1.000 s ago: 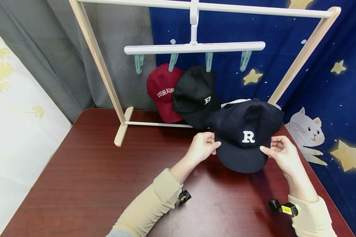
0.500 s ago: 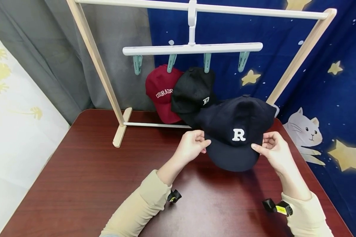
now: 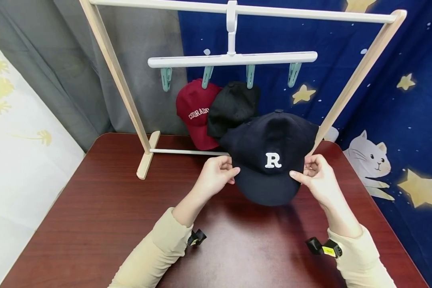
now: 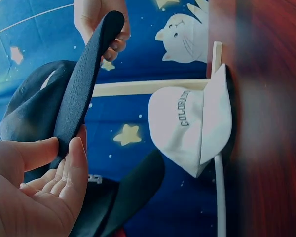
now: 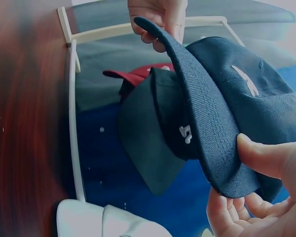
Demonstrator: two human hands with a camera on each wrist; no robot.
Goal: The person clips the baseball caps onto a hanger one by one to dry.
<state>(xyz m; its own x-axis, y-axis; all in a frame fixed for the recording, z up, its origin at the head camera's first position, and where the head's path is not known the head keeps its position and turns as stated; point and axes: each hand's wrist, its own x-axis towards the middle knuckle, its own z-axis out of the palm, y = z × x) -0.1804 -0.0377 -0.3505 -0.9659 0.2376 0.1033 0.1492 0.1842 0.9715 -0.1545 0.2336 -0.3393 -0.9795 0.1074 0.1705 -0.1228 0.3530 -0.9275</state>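
Note:
Both hands hold a navy baseball cap (image 3: 270, 140) with a white R on its front, its brim toward me and raised off the table. At the brim's left edge, my left hand (image 3: 216, 175) pinches between thumb and fingers. My right hand (image 3: 317, 176) pinches the opposite edge the same way. Behind it, a black cap (image 3: 234, 106) and a red cap (image 3: 197, 110) hang below teal clips on a white hanger (image 3: 234, 60). In the left wrist view a white cap (image 4: 180, 123) lettered COLORADO sits behind, low by the rack's bottom bar.
A wooden rack (image 3: 120, 80) stands on the dark red table (image 3: 122, 224) and carries the hanger. Teal clips (image 3: 294, 75) (image 3: 166, 79) at the hanger's two ends hold nothing. A blue star-printed curtain (image 3: 381, 100) hangs behind, beside a grey one (image 3: 144, 96).
Both hands have carried the navy cap to the left, in front of the black cap, covering its letter and lower part. Their grips on the brim look the same. The head view shifted slightly.

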